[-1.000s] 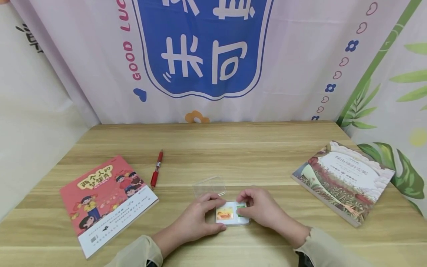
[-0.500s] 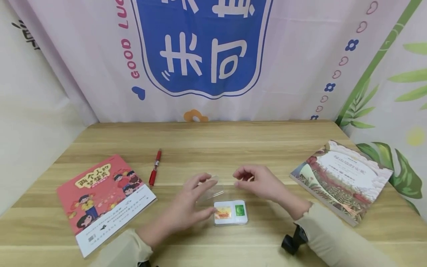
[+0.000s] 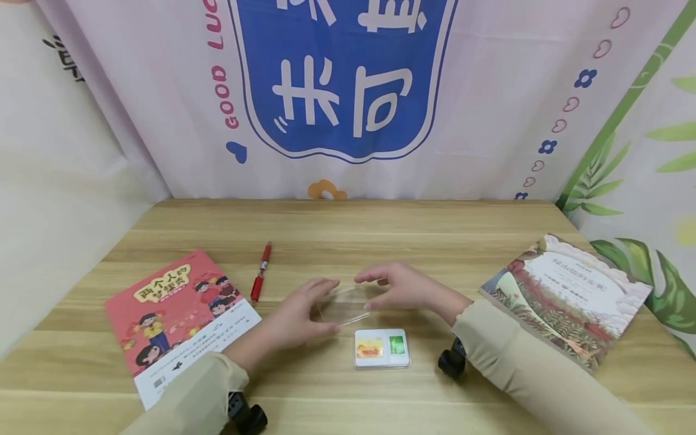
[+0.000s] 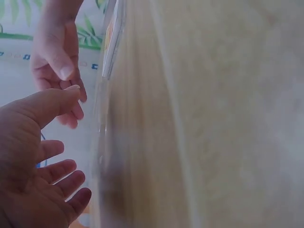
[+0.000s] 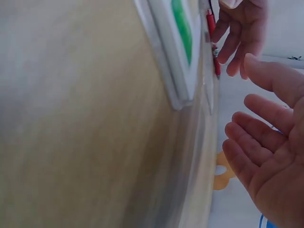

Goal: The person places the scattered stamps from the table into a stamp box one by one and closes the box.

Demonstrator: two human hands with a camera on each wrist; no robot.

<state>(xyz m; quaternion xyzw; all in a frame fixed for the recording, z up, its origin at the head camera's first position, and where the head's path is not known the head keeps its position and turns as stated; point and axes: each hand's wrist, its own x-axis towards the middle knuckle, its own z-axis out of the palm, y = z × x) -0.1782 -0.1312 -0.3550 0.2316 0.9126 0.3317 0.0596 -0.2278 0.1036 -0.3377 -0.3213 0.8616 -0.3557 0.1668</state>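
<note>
A clear plastic lid [image 3: 342,307] lies on the table between my two hands. My left hand [image 3: 296,315] is at its left side, fingers apart and loosely bent, with nothing held. On the lid's right, my right hand [image 3: 406,287] hovers with its fingers spread and also holds nothing. Both wrist views show bare palms, the left hand [image 4: 40,166] and the right hand [image 5: 270,137] each slightly off the table. Nearer the front sits a small flat white case [image 3: 382,361], with a yellow-orange picture [image 3: 369,347] and a green one [image 3: 397,345] in it. Neither hand touches the case.
At the left lies a red and white book [image 3: 185,314], with a red pen [image 3: 261,273] beside it. Another illustrated book [image 3: 571,296] lies at the right. A printed curtain [image 3: 478,109] hangs behind the wooden table [image 3: 435,229].
Both hands have left the white case and moved away from me to either side of the clear lid. The right hand's fingers no longer touch the green picture.
</note>
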